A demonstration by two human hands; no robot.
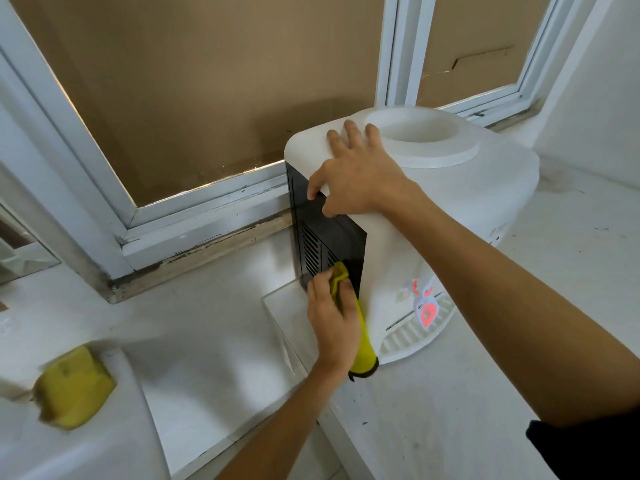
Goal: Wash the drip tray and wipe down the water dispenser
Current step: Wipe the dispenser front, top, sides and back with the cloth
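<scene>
**tapwater_tom:** Two hands on it right now. The water dispenser (433, 202) sits on the white worktop (450, 410) near its back edge, under the window (207, 98), turned so its dark vented back panel (322, 237) faces the left end. The left hand (332, 323) has its grip curled round a bunched yellow cloth (349, 306), pressing it low on that panel. The right hand (353, 174) lies spread over the top corner, fingers fairly straight, thumb hooked over the edge, holding nothing.

**sudsy_k:** How would it handle, though?

**tapwater_tom:** No bottle on top, so I'd guess it's light and could skid on a smooth worktop; bracing from the top makes sense. The shell looks like stiff, slick plastic. The cloth is soft and folds into the vent slots. The drip tray (415, 334) sits in place at the dispenser's foot; it looks thin, so I'd lift it by its rim.

**sudsy_k:** And the yellow sponge (74, 389)?

**tapwater_tom:** Well apart, at the left on a white basin (104, 445).
</scene>
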